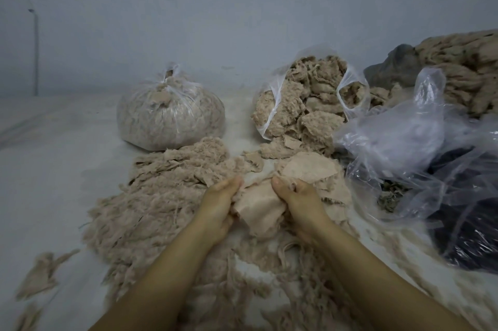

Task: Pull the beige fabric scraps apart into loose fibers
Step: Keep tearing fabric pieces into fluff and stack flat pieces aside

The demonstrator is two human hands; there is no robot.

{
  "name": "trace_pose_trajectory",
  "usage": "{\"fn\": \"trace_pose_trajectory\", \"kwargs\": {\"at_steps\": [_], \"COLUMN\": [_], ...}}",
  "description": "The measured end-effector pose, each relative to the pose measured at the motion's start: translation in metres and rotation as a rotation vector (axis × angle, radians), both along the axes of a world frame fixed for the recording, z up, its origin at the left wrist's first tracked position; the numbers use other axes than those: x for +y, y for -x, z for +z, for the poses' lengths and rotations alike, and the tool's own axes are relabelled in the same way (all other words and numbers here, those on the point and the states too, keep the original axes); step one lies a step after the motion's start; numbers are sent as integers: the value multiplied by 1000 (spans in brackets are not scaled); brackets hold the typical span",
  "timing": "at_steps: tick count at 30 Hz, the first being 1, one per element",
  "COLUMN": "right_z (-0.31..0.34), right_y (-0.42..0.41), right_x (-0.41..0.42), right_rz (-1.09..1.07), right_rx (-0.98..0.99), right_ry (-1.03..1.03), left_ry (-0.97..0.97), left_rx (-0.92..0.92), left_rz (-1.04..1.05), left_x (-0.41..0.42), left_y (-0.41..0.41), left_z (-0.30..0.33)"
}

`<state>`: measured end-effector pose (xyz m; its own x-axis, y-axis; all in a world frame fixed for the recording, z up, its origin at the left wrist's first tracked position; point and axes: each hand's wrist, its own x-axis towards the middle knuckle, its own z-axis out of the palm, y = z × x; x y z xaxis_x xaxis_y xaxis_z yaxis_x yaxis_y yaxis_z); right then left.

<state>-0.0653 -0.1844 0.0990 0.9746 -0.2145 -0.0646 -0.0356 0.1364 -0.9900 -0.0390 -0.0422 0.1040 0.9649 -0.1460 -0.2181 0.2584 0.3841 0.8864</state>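
Both hands are down on the pale floor in front of the person, working one beige scrap (254,202) held between them. The left hand (219,202) has its fingers curled round the scrap's left edge, thumb on top; the right hand (297,200) grips the right edge the same way, fingers bunched into the cloth. The scrap sags and creases between the two grips, so it looks soft, limp and very light, with no stiffness to fight.

It should give way along its frayed edges rather than across the smooth middle. The best hold, I judge, is close together at a ragged rim, pinching small bits so the weave opens instead of just stretching. It looks dry and fuzzy, not slippery, though thin tufts could slide out of a loose pinch.

A heap of pulled fibers (151,196) lies just left of the hands. Behind stand a tied bag (171,115) of fluff and an open bag (310,104) spilling more scraps, and crumpled clear plastic (420,142) lies to the right.
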Motion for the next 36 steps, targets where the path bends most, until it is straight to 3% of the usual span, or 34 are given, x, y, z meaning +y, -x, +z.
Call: {"fn": "trace_pose_trajectory", "kwargs": {"at_steps": [3, 5, 7, 11, 15, 21, 31, 33, 36], "right_z": [0, -3, -5, -7, -7, -3, 12, 16, 21], "right_y": [-2, -4, -5, -4, 0, 4, 1, -2, -3], "right_x": [6, 10, 13, 17, 19, 20, 3, -2, 0], "right_rz": [-16, -4, -26, -54, -62, -61, 35, 76, 159], "right_rx": [-30, -50, -82, -117, -180, -224, -64, -36, -45], "right_ry": [15, 50, 70, 53, 52, 28, -89, -27, 24], "left_ry": [-105, -259, -237, -161, -286, -661, -878, -836, -484], "left_rx": [-98, -175, -156, -97, -216, -439, -374, -386, -310], "left_rz": [-188, -148, -54, -128, 69, 190, 344, 304, -106], "left_x": [-1, -4, -5, -5, -1, 13, 36, 36, 21], "left_y": [8, 10, 9, 6, -1, -17, -39, -34, -16], "left_z": [1, -3, -2, -1, -2, -14, -24, -18, 2]}}
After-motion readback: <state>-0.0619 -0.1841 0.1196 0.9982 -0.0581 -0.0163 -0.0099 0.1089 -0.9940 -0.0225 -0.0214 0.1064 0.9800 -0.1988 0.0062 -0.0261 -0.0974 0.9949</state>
